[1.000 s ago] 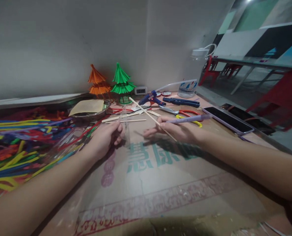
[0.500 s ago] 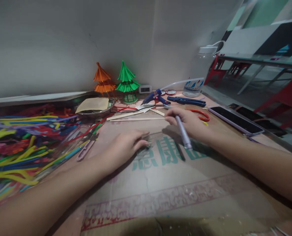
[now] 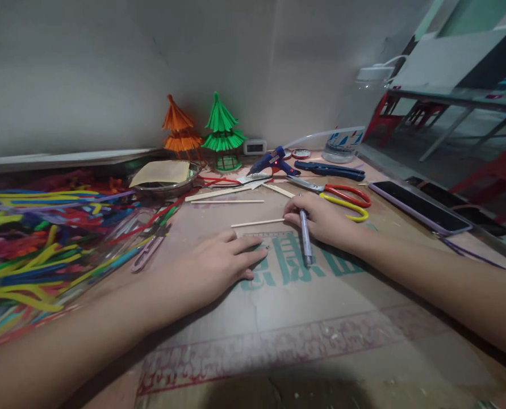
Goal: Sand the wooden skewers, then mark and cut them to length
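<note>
Cluttered table (image 3: 321, 341): left hand (image 3: 218, 264) spread flat on clear ruler (image 3: 270, 234). Right hand (image 3: 321, 218) grips pen (image 3: 305, 241), fingertips touching stick (image 3: 256, 222). Stick lined up by ruler, seemingly not yet marked.

Your left hand (image 3: 225, 264): bare, uncovered down to fingers (image 3: 249, 244). Your left forearm (image 3: 86, 335): bare, slender, uncovered all way to lower-left frame edge. Your right hand (image 3: 327, 224): bare likewise. Your right forearm (image 3: 448, 284): bare, slim, uncovered up to right frame edge. Both arms dimly lit, undersides shadowed.

Matt cardboard (image 3: 278, 318) under a bare wooden stick (image 3: 256, 222), clear glossy plastic ruler (image 3: 273, 233), smooth plastic pen (image 3: 305, 243)
</note>
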### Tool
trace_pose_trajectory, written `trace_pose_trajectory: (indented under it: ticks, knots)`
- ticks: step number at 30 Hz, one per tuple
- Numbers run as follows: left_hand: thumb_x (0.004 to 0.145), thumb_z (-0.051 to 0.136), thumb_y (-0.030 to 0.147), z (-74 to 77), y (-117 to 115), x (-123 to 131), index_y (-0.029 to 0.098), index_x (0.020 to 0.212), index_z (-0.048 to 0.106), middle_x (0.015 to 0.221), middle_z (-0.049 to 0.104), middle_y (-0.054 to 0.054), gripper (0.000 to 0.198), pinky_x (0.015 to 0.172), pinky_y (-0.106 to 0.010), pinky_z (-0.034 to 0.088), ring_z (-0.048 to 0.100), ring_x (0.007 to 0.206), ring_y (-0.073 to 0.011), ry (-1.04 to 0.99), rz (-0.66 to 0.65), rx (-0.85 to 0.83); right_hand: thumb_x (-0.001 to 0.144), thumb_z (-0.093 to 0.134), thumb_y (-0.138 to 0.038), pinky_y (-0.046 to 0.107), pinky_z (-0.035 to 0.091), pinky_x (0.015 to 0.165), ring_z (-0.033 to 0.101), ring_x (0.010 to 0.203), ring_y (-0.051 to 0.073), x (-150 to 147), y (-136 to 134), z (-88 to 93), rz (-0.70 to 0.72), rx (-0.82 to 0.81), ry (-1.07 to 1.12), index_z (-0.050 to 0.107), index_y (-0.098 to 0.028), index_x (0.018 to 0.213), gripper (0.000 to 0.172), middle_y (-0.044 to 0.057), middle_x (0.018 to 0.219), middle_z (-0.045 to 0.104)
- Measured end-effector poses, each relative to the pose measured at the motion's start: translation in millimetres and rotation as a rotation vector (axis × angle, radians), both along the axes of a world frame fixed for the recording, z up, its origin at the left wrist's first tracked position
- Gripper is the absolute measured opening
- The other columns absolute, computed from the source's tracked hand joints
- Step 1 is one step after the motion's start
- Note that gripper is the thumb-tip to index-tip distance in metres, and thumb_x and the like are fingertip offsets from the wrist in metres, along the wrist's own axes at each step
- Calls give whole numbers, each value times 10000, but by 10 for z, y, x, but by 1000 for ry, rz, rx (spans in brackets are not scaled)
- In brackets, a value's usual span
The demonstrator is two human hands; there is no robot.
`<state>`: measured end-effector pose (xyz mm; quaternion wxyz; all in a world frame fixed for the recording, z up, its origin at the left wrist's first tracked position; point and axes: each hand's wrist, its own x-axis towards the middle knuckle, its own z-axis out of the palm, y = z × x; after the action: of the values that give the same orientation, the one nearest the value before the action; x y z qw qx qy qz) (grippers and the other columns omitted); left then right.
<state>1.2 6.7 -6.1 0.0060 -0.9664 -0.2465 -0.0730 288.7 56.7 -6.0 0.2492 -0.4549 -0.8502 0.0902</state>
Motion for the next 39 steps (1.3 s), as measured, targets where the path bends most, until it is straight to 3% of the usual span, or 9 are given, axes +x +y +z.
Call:
trace_pose_trajectory:
  ticks: [7,11,15,21,27,32,39]
  knots:
    - [1050,397,210,-42,-251,190,147,1504,503,1543,548,-178,471,874,-486,602,699,1078,-309,95,190,105,994,582,-342,339,436,801,603,885,231,-109,-12,-24,114,48,10,733,-192,1057,222,95,932,695]
    - [983,439,115,-4,-334,169,121,1520,480,1555,488,-269,538,747,-477,634,774,895,-304,199,279,97,998,574,-286,349,439,810,598,901,237,-134,-8,-45,169,46,-50,759,-207,1034,205,94,920,688]
    - [901,428,22,75,-347,195,129,1528,471,1577,445,-269,637,672,-459,648,791,825,-301,251,302,40,980,596,-269,360,450,827,621,913,241,-58,26,-43,167,21,-59,771,-216,969,183,89,913,710]
    - [887,418,8,179,-359,280,124,1525,475,1574,430,-257,651,728,-462,664,798,889,-309,304,347,-30,977,589,-267,372,455,837,619,909,247,-26,29,-41,152,23,-55,773,-211,964,193,96,923,699]
    - [886,409,16,123,-373,265,84,1488,513,1539,460,-284,615,705,-446,664,799,887,-304,233,321,4,993,600,-334,349,437,786,602,885,238,-106,10,-30,194,39,-75,781,-226,1092,233,96,917,674]
    - [914,429,56,68,-357,209,108,1479,530,1532,486,-281,575,784,-479,660,787,972,-319,136,305,-8,993,581,-296,360,448,801,607,908,248,-98,17,-33,214,40,-58,784,-226,997,215,98,913,692]
    - [890,477,37,150,-387,283,129,1503,513,1553,462,-266,621,656,-402,655,795,807,-270,282,335,9,993,566,-281,365,449,819,617,915,249,-51,0,-39,204,61,-75,768,-209,988,214,100,936,703]
